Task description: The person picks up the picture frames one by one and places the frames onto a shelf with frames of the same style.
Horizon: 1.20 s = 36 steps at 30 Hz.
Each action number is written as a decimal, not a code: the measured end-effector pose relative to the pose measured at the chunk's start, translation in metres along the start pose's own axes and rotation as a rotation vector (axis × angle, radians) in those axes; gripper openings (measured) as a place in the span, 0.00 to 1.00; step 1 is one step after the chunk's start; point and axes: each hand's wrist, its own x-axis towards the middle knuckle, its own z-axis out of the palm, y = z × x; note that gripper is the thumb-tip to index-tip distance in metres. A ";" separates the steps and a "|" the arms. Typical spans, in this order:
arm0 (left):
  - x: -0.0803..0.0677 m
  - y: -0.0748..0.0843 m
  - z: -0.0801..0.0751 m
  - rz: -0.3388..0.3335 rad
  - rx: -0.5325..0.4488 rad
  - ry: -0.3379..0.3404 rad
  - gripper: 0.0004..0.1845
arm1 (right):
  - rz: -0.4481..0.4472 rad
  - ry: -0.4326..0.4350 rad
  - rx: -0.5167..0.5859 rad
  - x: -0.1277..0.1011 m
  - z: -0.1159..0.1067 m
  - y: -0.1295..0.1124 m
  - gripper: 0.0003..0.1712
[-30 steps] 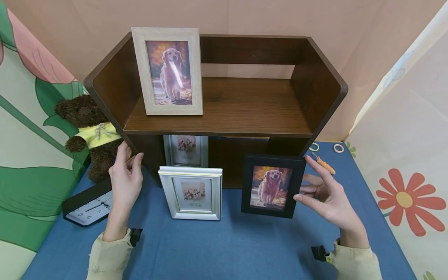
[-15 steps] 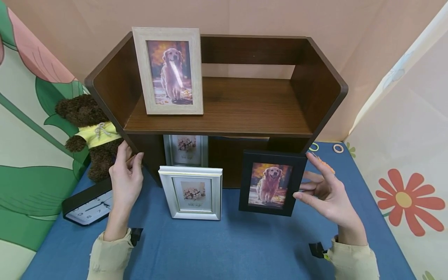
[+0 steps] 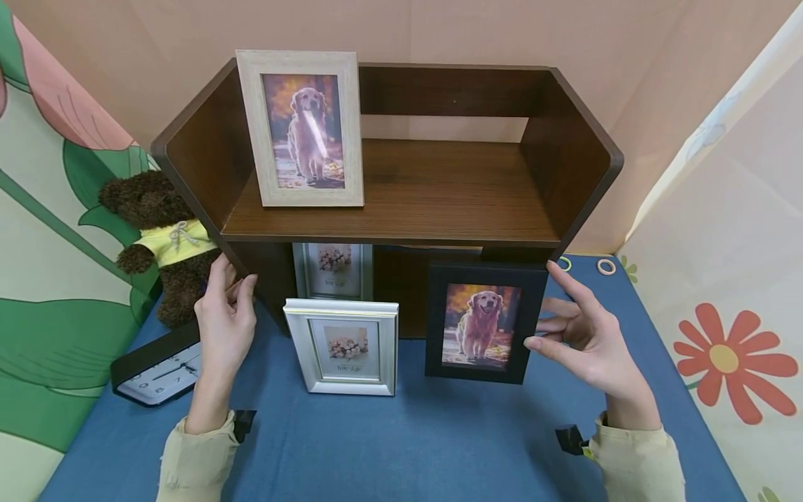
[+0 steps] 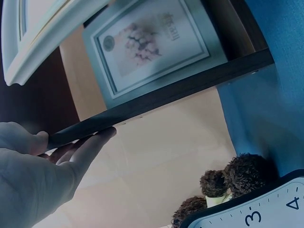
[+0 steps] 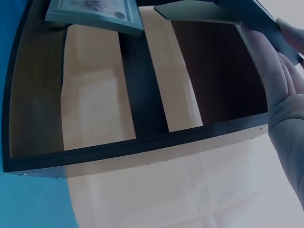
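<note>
My right hand pinches the right edge of a black picture frame with a dog photo and holds it upright just above the blue cloth, in front of the dark wooden shelf. In the right wrist view the right hand grips the black frame's dark back. My left hand rests with straight fingers on the shelf's left side panel; the left wrist view shows its fingers along the panel's edge. A silver frame stands between my hands.
A pale wooden frame with a dog photo stands on the shelf's top board. A second silver frame stands under the shelf. A brown teddy bear and a black clock lie left. Small rings lie at the back right.
My right hand has lifted the black frame a little and shifted it to the left, closer to the shelf. The left hand has stayed on the side panel.
</note>
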 end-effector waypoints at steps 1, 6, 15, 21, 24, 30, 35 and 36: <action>0.000 0.000 0.000 0.000 0.001 0.001 0.26 | -0.007 0.003 0.010 0.001 0.000 -0.001 0.55; 0.000 0.000 0.000 -0.002 0.003 0.004 0.26 | -0.030 0.028 0.054 0.007 0.000 -0.002 0.54; 0.000 0.001 0.000 -0.001 -0.002 0.004 0.26 | -0.034 0.062 0.102 0.017 -0.001 -0.008 0.54; 0.000 0.001 0.000 0.002 -0.002 0.001 0.26 | -0.043 0.068 0.137 0.022 -0.001 -0.011 0.54; 0.000 0.001 -0.001 0.007 -0.002 0.004 0.26 | -0.059 0.075 0.148 0.026 -0.001 -0.013 0.54; 0.000 0.001 -0.001 -0.002 -0.008 0.004 0.26 | -0.054 0.098 0.122 0.033 -0.003 -0.018 0.54; 0.000 0.001 0.000 0.003 -0.011 0.005 0.26 | -0.080 0.097 0.129 0.038 -0.004 -0.021 0.54; 0.000 0.001 0.000 0.003 -0.011 0.005 0.26 | -0.090 0.093 0.143 0.039 -0.004 -0.021 0.54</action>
